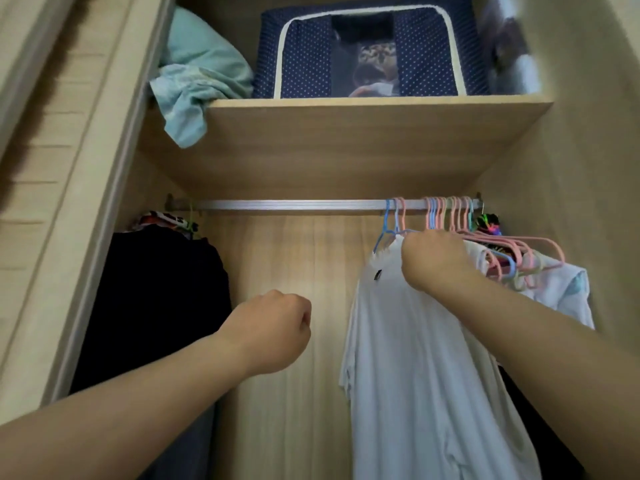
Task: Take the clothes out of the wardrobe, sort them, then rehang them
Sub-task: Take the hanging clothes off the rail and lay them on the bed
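Note:
A metal rail (294, 204) runs across the open wardrobe. A white shirt (415, 358) hangs from a blue hanger (385, 230) right of the rail's middle. My right hand (434, 259) is closed on the shirt's collar at the hanger's top. Several pink and blue hangers (502, 251) crowd the rail's right end, with another pale garment (564, 292) under them. Dark clothes (156, 299) hang at the rail's left end. My left hand (273, 329) is a closed fist in the gap between the two groups, holding nothing.
Above the rail, a wooden shelf (346, 140) carries a navy dotted storage box (367, 53) and crumpled light blue fabric (197, 81) that droops over the shelf's front. The wardrobe's side panel (86, 188) rises on the left.

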Motion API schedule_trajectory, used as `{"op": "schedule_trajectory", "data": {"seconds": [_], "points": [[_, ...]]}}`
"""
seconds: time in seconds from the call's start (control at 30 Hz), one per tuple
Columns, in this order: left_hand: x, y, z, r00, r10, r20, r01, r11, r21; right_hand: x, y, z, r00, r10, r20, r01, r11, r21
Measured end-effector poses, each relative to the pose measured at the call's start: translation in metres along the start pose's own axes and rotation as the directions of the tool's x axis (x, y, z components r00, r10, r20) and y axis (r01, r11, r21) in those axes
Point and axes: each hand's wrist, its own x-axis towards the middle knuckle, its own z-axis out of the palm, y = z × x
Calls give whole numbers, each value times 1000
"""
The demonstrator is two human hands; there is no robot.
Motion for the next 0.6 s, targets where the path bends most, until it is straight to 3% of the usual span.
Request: {"op": "schedule_trajectory", "data": {"seconds": [0.07,0.13,0.17,0.23,0.33,0.47,0.53,0.6], "points": [[3,-9,-4,1000,-7,-20,7,1000,-3,17,-16,-6,980,16,199,-99,903,418],[3,-17,-9,1000,-23,-21,23,1000,-13,35,-33,-5,893,1,450,-373,560,740],[2,-21,-12,999,-30,-20,30,999,-10,45,-39,0,849,-4,529,-483,403,777],[-1,-33,-16,999,-45,-21,44,999,-7,61,-51,17,791,-28,611,-594,201,779],[-11,-50,-20,997,-69,-26,68,997,-28,86,-66,39,780,-22,626,-626,-12,780],[-22,-73,-26,989,-145,-38,145,989,-7,111,-87,39,866,47,499,-464,-300,833],[-23,-80,-28,981,-192,-16,191,981,-45,112,-93,28,903,79,422,-365,-375,852],[-22,-83,-30,972,-235,17,235,960,-153,97,-101,11,936,78,343,-292,-371,882]]}}
